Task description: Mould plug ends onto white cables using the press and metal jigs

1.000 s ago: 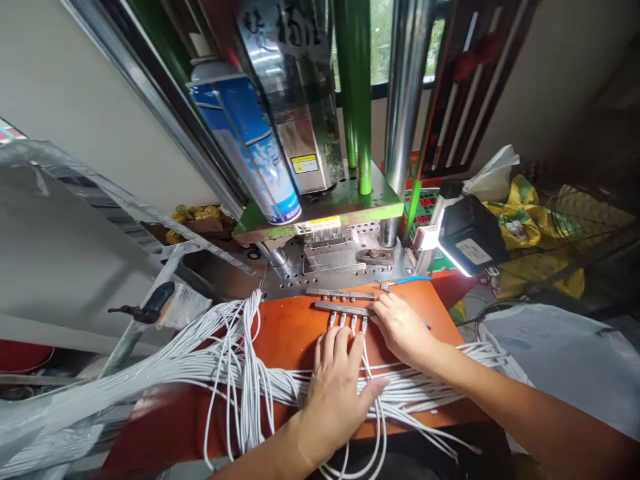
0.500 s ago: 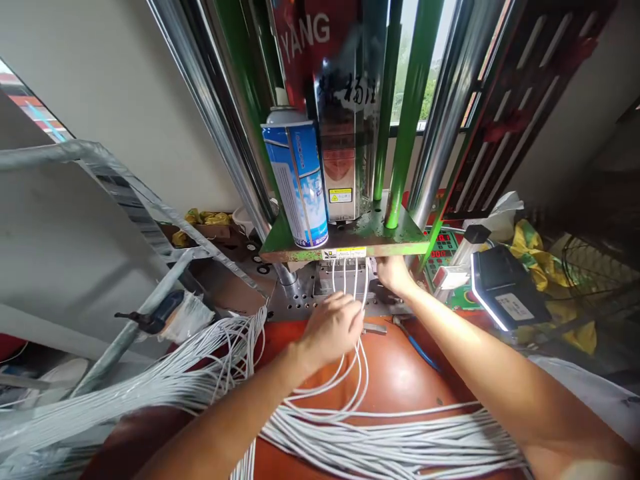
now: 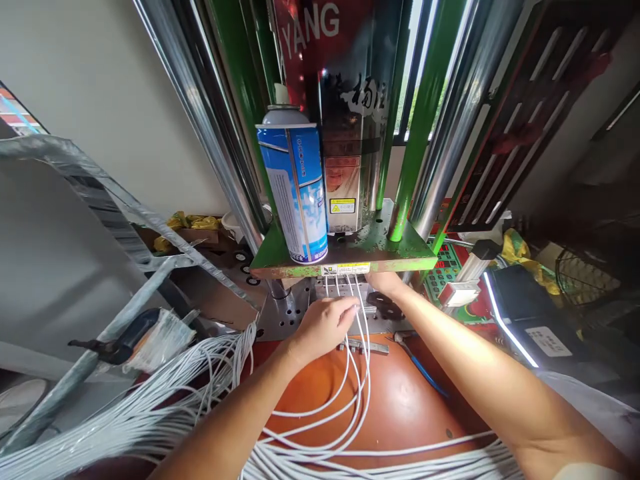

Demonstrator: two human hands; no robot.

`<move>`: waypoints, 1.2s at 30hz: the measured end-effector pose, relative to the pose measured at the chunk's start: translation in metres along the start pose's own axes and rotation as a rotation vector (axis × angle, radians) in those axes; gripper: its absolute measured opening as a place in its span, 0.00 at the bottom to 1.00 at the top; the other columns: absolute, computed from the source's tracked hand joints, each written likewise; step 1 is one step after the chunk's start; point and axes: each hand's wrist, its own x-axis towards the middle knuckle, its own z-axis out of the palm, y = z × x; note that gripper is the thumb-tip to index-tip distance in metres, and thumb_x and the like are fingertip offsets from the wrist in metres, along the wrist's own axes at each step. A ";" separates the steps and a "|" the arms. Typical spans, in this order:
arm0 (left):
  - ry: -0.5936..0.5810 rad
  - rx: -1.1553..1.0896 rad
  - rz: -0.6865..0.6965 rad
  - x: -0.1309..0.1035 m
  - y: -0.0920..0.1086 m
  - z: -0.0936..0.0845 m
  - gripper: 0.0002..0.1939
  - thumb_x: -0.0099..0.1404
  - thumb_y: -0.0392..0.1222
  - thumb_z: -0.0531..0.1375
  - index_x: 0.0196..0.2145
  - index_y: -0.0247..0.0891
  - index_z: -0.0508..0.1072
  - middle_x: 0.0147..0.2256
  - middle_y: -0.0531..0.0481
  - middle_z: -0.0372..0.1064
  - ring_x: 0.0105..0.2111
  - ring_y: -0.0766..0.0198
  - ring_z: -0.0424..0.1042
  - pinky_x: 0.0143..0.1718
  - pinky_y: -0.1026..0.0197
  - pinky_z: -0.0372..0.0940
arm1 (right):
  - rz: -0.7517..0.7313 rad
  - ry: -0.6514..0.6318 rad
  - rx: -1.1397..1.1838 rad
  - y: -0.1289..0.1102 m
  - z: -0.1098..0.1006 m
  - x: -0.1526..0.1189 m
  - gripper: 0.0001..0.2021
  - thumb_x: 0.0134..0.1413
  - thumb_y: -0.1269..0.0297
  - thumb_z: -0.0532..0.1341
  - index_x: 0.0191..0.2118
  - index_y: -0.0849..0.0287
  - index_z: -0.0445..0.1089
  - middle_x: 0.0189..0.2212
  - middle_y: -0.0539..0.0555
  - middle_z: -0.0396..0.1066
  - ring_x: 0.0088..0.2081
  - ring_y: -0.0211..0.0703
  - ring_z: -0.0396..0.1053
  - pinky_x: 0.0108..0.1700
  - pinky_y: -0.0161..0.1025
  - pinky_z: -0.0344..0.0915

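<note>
Several white cables (image 3: 367,363) rise from the orange-red table and run up under the green press plate (image 3: 385,257). My left hand (image 3: 325,325) is closed over these cables just in front of the plate, its fingertips against one of them. Beneath the plate's front edge reaches my right hand (image 3: 387,285), near the cable ends and the metal mould (image 3: 323,290); its fingers are hidden. A narrow metal bar (image 3: 373,347) lies on the table right behind the cables.
On the plate stands a blue spray can (image 3: 297,193). Large bundles of white cable (image 3: 200,380) lie at left and along the front. To the right are a control panel (image 3: 443,270), a lit lamp (image 3: 510,320) and a blue hose (image 3: 427,373). A metal frame (image 3: 125,203) stands at left.
The left hand's fingers have shifted along the cables and now point more to the right. My right hand remains under the plate. The whole view has moved slightly.
</note>
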 end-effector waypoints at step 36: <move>0.263 0.369 -0.117 -0.205 0.031 -0.018 0.39 0.71 0.46 0.58 0.75 0.60 0.49 0.66 0.50 0.67 0.67 0.49 0.65 0.66 0.46 0.66 | -0.302 -0.031 -0.404 0.009 -0.033 -0.294 0.36 0.69 0.54 0.54 0.78 0.56 0.46 0.69 0.58 0.62 0.70 0.57 0.60 0.65 0.54 0.65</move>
